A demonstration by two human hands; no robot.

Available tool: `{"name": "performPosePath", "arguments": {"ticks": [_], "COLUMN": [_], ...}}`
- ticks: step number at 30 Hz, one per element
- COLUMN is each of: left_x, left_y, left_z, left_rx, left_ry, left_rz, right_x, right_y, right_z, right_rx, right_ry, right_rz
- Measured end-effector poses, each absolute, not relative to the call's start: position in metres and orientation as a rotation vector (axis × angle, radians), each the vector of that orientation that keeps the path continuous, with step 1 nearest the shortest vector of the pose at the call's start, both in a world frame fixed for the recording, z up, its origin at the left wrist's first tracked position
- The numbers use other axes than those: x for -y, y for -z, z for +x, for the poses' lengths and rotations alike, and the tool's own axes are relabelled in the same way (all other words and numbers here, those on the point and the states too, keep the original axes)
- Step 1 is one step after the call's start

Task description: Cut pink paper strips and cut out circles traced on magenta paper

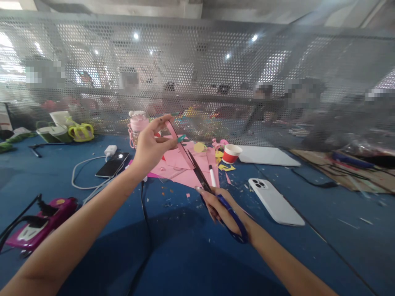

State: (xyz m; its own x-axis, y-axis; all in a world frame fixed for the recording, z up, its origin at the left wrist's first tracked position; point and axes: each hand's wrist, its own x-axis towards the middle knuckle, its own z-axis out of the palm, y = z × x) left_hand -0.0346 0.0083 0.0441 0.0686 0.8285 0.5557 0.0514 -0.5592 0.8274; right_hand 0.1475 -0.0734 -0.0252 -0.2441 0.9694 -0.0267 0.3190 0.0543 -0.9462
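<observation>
Between the thumb and fingers of my left hand (151, 144) hangs a narrow pink paper strip (181, 146), slanting down to the right. My right hand (219, 205) grips blue-handled scissors (235, 224), their dark blades pointing up and left. The blade tips are beside the lower part of the strip; I cannot tell whether they touch it. Beneath and behind both hands, pink paper sheets (188, 179) lie spread on the blue table. A white marker with a black cap (212, 176) rests on their right side.
A red and white paper cup (231, 153) stands behind my right hand, near yellow paper scraps (226, 167). A white phone (276, 202) lies at right, a black phone (112, 164) at left. A purple power strip (43, 224) sits by my left forearm. A perforated metal screen (197, 74) closes off the back.
</observation>
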Motion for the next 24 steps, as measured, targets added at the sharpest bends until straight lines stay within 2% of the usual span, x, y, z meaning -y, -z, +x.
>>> {"name": "performPosePath", "arguments": {"ticks": [24], "left_x": [-0.0089], "left_y": [-0.0438], "left_z": [-0.0334], "left_rx": [-0.888], "left_ry": [-1.578], "left_rz": [1.687], "right_x": [0.0744], "right_y": [0.0218], "right_z": [0.1446], "right_rx": [1.573], "right_ry": [-1.243], "right_rz": [-1.351]}}
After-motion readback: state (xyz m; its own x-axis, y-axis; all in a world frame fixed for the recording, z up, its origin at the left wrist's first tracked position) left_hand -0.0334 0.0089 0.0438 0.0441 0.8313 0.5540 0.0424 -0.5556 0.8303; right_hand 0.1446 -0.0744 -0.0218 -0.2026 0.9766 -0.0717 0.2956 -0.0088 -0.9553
